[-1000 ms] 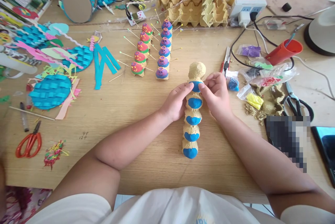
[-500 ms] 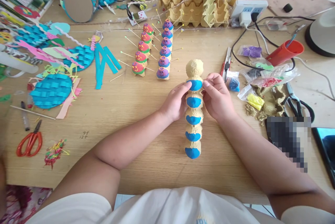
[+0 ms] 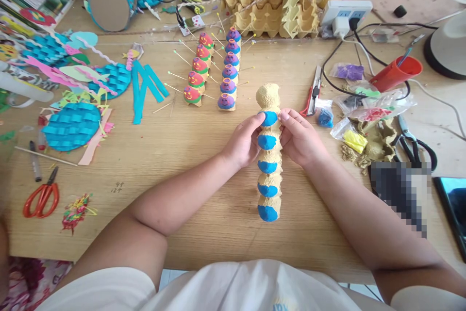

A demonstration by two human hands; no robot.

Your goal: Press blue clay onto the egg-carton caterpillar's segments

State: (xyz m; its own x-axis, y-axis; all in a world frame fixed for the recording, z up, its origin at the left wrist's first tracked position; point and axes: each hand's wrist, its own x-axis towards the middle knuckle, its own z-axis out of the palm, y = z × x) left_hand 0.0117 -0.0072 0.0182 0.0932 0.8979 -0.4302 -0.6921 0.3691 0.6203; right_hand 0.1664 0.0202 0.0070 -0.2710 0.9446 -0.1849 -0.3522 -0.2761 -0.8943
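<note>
A tan egg carton strip with a row of several bumps lies lengthwise before me. Blue clay covers the near side of each bump except the farthest one, which is bare. My left hand grips the strip's left edge near the far end, its thumb on the second bump's blue clay. On the opposite edge, my right hand pinches the same bump between thumb and fingers. Beyond the strip stand two finished-looking rows of painted bumps with faces and pins, one red and green, one purple and blue.
To the right lie a utility knife, a bag of blue clay, a bag of yellow clay, black-handled scissors and a red cup. Orange scissors and woven blue discs are at left. Egg trays sit behind.
The strip has turned slightly, its far end shifting a little left and showing more of its right side. My right hand has moved slightly left and down with it.
</note>
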